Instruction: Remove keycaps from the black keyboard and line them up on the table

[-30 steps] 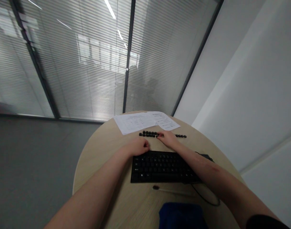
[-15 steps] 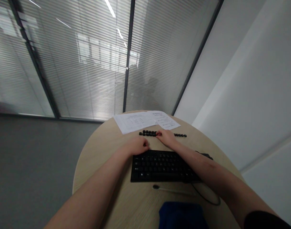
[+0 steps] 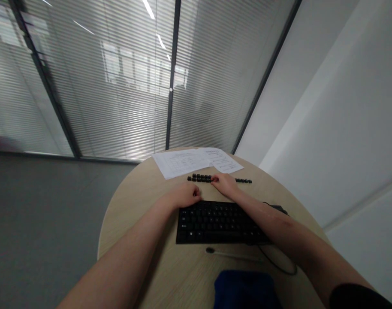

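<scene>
A black keyboard (image 3: 212, 223) lies on the round wooden table, its right end partly covered by my right forearm. My left hand (image 3: 187, 195) is curled closed at the keyboard's upper left corner, thumb and fingers against its edge. Beyond the keyboard, small black keycaps (image 3: 199, 177) are lined up in rows. My right hand (image 3: 224, 184) reaches over to these rows, its fingertips pinched on a keycap in the middle; the fingers hide most of that keycap. More keycaps (image 3: 244, 181) show to the right of this hand.
Printed paper sheets (image 3: 183, 163) lie at the table's far edge. Nearer me are a thin brush (image 3: 236, 255) with a dark head, a black cable (image 3: 281, 273) and a dark blue cloth-like item (image 3: 245, 289). A glass partition with blinds (image 3: 128, 107) stands behind.
Both hands stay almost where they were. My right fingertips have shifted very slightly at the keycap row, and the view has tilted a little.
</scene>
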Motion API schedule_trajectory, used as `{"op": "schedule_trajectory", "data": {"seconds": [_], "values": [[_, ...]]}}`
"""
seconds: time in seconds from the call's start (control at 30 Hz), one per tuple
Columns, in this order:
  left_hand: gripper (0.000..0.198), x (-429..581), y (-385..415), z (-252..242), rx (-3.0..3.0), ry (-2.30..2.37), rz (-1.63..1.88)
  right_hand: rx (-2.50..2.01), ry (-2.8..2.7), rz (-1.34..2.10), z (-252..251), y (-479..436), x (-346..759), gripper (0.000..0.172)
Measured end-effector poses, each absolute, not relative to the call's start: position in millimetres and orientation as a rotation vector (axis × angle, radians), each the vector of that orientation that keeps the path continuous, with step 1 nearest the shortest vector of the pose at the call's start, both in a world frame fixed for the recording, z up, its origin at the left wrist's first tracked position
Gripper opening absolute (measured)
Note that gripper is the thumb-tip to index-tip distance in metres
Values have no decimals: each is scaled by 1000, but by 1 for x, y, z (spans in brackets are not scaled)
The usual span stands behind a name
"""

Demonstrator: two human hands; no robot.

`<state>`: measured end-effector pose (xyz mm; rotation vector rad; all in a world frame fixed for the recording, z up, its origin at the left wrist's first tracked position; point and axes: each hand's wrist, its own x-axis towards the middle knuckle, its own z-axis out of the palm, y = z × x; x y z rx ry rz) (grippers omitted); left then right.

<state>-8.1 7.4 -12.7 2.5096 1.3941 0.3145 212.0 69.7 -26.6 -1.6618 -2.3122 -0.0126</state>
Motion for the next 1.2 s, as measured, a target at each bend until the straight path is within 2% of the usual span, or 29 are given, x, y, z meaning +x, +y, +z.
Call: {"op": "schedule_trajectory", "data": {"seconds": [0.23, 0.37, 0.53, 0.63, 0.73, 0.87, 1.07, 1.2], "values": [[28, -8, 11, -16, 2486, 1378, 340, -1627, -2271, -34, -18, 67, 217, 16], [26, -8, 9, -12, 2488, 1374, 348, -1506, -2148, -7, -3, 66, 231, 24], [29, -9, 6, -7, 2473, 1361, 330, -1146, -1698, 425, 14, 47, 255, 57], [32, -8, 8, -9, 2467, 1333, 341, -1074, -1453, 834, 16, 23, 261, 65], [35, -7, 11, -13, 2458, 1300, 342, -999, -1315, 1212, 10, 0, 256, 58], [36, -6, 10, -12, 2432, 1256, 346, -945, -1269, 1436, -2, -19, 243, 39], [33, -6, 4, -6, 2399, 1224, 310, -930, -1338, 1490, -19, -22, 234, 46], [32, -6, 2, -6, 2409, 1256, 295, -1024, -1415, 1296, -30, -22, 236, 44]]}}
